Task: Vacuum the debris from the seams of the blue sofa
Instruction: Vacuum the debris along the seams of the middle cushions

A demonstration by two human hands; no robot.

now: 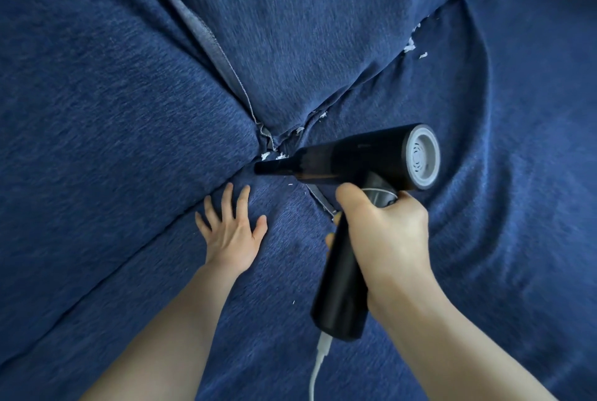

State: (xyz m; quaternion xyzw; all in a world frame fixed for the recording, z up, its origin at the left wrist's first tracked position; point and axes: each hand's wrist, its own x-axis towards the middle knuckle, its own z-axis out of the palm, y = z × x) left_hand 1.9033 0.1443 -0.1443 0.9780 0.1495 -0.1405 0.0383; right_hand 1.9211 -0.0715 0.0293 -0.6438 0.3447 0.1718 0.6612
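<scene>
Head view: right hand point(384, 232) grips glossy black vacuum point(352, 161).

The vacuum point(349, 161) nozzle and left hand point(231, 229) crowd the seam junction point(268, 145).

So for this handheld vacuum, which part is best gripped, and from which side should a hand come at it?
Grip the long black handle of the handheld vacuum, coming from the near side, as the right hand does now. The handle drops from the barrel toward the person, so wrapped fingers leave the narrow nozzle free to point into the seam. The cord leaves the handle's bottom end, clear of the grip.
</scene>
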